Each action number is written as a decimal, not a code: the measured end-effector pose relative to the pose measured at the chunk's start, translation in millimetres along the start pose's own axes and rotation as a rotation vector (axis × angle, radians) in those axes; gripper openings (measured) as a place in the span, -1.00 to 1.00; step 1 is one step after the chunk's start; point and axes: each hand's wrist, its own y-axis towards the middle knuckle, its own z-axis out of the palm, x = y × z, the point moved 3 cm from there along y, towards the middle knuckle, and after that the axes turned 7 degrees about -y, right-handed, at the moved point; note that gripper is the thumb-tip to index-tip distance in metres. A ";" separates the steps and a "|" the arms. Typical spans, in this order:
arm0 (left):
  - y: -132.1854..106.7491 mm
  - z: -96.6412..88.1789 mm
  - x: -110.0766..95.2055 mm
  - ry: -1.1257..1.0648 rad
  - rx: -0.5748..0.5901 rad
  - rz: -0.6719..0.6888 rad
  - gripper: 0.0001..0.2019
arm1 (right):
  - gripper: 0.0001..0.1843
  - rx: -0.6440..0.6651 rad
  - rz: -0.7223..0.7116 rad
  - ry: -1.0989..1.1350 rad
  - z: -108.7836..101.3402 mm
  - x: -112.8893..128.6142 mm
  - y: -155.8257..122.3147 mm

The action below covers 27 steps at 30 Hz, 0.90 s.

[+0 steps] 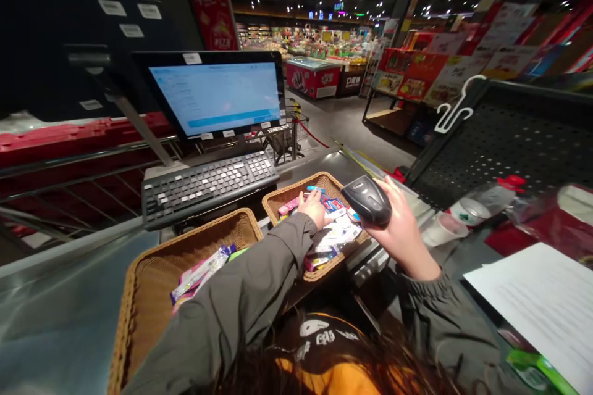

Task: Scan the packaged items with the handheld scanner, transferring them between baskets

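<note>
My right hand (398, 228) is wrapped round a black handheld barcode scanner (368, 200), its head pointing left over the edge of a wicker basket (273, 200). Inside that basket lie several small, colourful packets (338, 231), white, pink and blue. My left hand (314, 208) reaches down among them, with its fingers apart and its thumb away from the fingers. The fingertips touch the packets near a blue one (315, 189), and no packet shows clearly gripped. A larger wicker basket (139, 284) stands to the left, partly covered by my left sleeve, with a few slim purple-and-pink packets (201, 274) in it.
A keyboard (208, 185) and a monitor (217, 95) stand beyond the baskets. On the right are paper cups (445, 228), a plastic bottle with a red cap (503, 191), paper sheets (542, 302) and a black perforated panel (519, 136) with white hooks (454, 114). A metal counter (55, 308) extends left.
</note>
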 end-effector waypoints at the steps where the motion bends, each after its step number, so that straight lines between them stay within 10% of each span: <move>1: 8.6 8.1 -2.8 0.008 0.010 0.000 -0.58 | -0.38 -0.004 0.003 0.002 -0.2 -5.9 0.5; 12: 35.0 33.5 0.9 0.042 0.062 -0.011 -0.73 | -0.31 -0.008 -0.021 0.103 8.0 -42.0 22.5; 27: 33.2 35.4 -4.6 -0.019 0.132 -0.071 -0.61 | -0.33 -0.018 -0.054 0.189 25.4 -22.4 39.1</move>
